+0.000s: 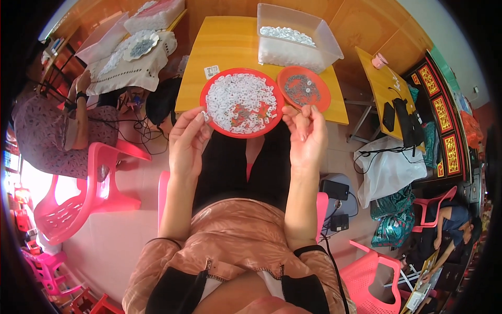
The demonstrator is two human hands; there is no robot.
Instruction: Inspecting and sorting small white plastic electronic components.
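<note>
At twelve o'clock, counter (230,47) carries clear bin (298,39); red plate (241,102) of white rings, nearer. Small plate (304,88) at two o'clock. Left hand (187,138) pinches ring (205,115) at plate's nine o'clock; right hand (307,137) fingertips pinched, contents unclear. Ring likely light, stiff, slippery: grip by rim.

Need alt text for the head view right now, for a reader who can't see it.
Seen from above, a seated person's left hand pinches a small white ring beside a red plate heaped with white rings, while the right hand hovers at its other edge. A smaller orange plate and clear bin share the yellow table.
</note>
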